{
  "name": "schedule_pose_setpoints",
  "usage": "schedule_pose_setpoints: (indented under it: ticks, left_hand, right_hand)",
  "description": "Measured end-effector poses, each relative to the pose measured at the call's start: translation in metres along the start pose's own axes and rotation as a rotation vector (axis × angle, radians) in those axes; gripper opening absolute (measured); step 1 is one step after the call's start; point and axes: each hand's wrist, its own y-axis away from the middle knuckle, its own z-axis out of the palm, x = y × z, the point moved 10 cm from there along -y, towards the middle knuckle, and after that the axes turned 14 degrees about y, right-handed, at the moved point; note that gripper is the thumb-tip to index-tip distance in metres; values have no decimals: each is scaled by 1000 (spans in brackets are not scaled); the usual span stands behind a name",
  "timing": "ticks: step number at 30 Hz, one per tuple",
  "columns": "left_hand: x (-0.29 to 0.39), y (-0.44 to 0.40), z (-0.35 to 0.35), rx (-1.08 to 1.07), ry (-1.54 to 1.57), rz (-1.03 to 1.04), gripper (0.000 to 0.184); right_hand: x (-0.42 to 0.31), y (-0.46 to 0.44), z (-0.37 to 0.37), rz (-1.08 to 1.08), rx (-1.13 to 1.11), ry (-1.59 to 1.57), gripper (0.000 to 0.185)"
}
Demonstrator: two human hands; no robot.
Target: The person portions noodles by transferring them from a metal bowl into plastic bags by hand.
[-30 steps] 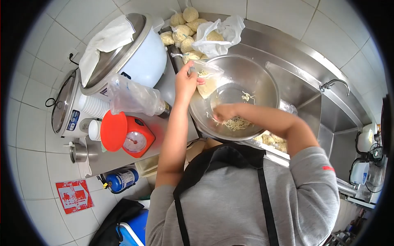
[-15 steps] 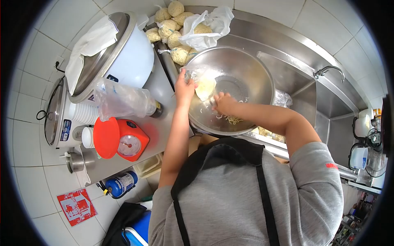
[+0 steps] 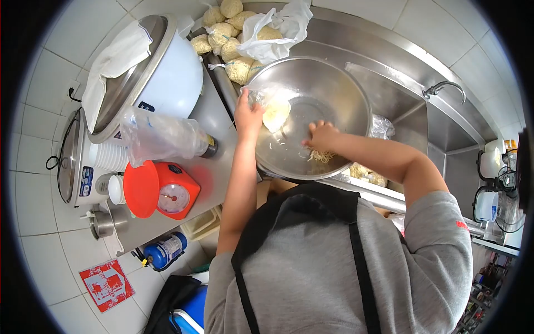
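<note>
A wide steel bowl (image 3: pixel 345 86) rests at the edge of the sink. At its left rim my left hand (image 3: pixel 248 115) grips a clear plastic bag, and the bag of noodles (image 3: pixel 276 114) hangs over the inside of the bowl. My right hand (image 3: pixel 324 135) is low in the bowl, its fingers bent down over a small heap of loose noodles (image 3: pixel 321 156). Those fingertips are partly hidden, so how much they hold is unclear. A few stray strands lie on the bowl's left side.
Tied noodle bags (image 3: pixel 221 34) and a white plastic bag (image 3: pixel 270 42) sit behind the bowl. On the left are a red scale (image 3: pixel 177 192), a bottle in plastic (image 3: pixel 167 133) and a large lidded container (image 3: pixel 172 78). A faucet (image 3: pixel 445 89) stands right.
My right hand has moved right within the bowl, away from the bag, with the loose noodles now under it. My left hand still holds the bag. The whole view has shifted slightly.
</note>
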Motion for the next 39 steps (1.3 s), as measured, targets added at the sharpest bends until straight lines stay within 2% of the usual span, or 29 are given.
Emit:
schedule_pose_setpoints:
  ticks: [2, 5, 8, 11, 14, 17, 20, 23, 26, 29, 32, 34, 36, 38, 39]
  left_hand:
    - [-4, -1, -2, -6, -83, 61, 52]
    - [0, -4, -2, 0, -164, 165, 52]
    - [8, -1, -1, 21, -248, 214, 51]
    - [10, 1, 0, 20, -202, 170, 52]
    - [9, 0, -1, 31, -204, 175, 50]
    - [12, -1, -1, 39, -196, 213, 50]
    - [20, 2, 4, 19, -180, 184, 51]
    - [27, -1, 4, 37, -259, 301, 49]
    - [24, -11, 4, 36, -337, 335, 50]
    - [32, -11, 0, -9, -300, 220, 52]
    - [30, 4, 9, -161, 39, -207, 58]
    - [39, 12, 19, -249, 127, -221, 63]
    - [46, 21, 31, -335, 151, -240, 67]
    - [53, 29, 48, -424, 109, -262, 69]
    - [57, 33, 53, -430, 133, -280, 68]
  right_hand:
    - [-25, 19, 16, -79, -127, 24, 54]
    - [-38, 28, 32, -221, -129, 131, 45]
    - [-39, 38, 37, -524, -117, 257, 36]
    - [-21, 58, 26, -714, -105, 106, 27]
    - [-7, 84, 3, -804, -104, -27, 27]
    - [0, 114, -31, -778, 153, -94, 35]
    - [1, 118, -32, -731, 177, -63, 41]
    - [-5, 117, -38, -678, 111, -34, 42]
    - [-12, 95, -24, -622, -48, -235, 37]
    - [-20, 63, 19, -353, -595, -1017, 30]
    - [-34, 61, -18, -385, -795, -1654, 27]
    - [-43, 48, -54, -427, -879, -2091, 27]
    - [-40, 42, -123, -874, -528, -2164, 26]
    - [-42, 44, -167, -951, -422, -2334, 24]
    - [-40, 28, -171, -788, -195, -2349, 25]
